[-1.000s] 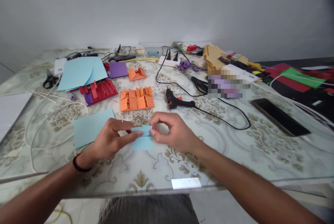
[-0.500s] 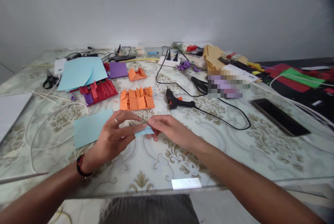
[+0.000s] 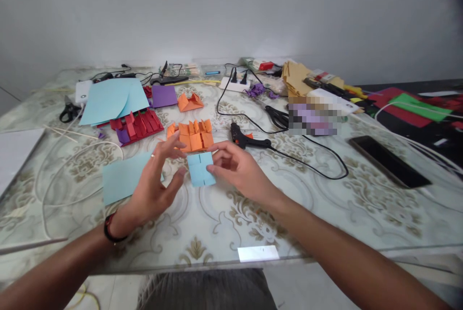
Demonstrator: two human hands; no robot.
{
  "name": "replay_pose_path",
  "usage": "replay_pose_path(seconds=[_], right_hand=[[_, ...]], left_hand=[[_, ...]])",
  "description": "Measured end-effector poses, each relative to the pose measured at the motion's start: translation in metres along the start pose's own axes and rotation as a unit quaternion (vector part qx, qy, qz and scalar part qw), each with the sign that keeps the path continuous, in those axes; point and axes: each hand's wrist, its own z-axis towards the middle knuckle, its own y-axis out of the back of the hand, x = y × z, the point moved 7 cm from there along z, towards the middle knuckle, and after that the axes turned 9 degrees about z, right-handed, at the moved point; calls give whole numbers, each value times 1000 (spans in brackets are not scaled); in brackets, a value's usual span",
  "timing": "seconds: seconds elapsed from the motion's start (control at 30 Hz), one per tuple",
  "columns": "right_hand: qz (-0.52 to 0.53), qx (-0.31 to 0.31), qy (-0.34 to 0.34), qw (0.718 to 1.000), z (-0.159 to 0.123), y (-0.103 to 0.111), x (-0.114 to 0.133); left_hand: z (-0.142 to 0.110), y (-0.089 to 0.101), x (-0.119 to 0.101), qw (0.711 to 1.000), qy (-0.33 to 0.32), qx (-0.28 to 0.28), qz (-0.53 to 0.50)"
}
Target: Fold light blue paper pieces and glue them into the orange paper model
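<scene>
A small folded light blue paper with slits and crease lines faces me at the middle of the table. My right hand pinches it by its right edge between thumb and fingers. On its other side, my left hand is open, thumb and fingers apart, close to the paper's left edge. Just behind is a folded orange paper piece with raised flaps. A flat light blue sheet lies partly hidden by my left hand.
A black glue gun with its cord lies right of centre, scissors behind it. Folded red paper and blue sheets lie at the left. A phone rests at the right. A power strip is at the back.
The blue paper has turned from nearly edge-on to facing me. My left hand has let go and its fingers have spread; my right hand keeps its hold on the right edge.
</scene>
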Motion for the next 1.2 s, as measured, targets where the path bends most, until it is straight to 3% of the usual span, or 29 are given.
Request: replay_pose_path(seconds=[0.13,0.23,0.47,0.7,1.2], right_hand=[[-109,4,76,991,-6,-6,13],[-138,20,89,986,-9,-11,14],[-159,31,78,984,-9,-10,13],[-217,68,108,968,-10,-18,20],[-189,90,117,971,-12,-26,19]], left_hand=[[-2,-19,20,975,142,139,-94],[-6,-28,24,963,171,183,-94],[-7,-26,25,971,161,139,-113],[-6,-24,13,977,116,148,-96],[-8,-27,-3,981,63,151,-102]])
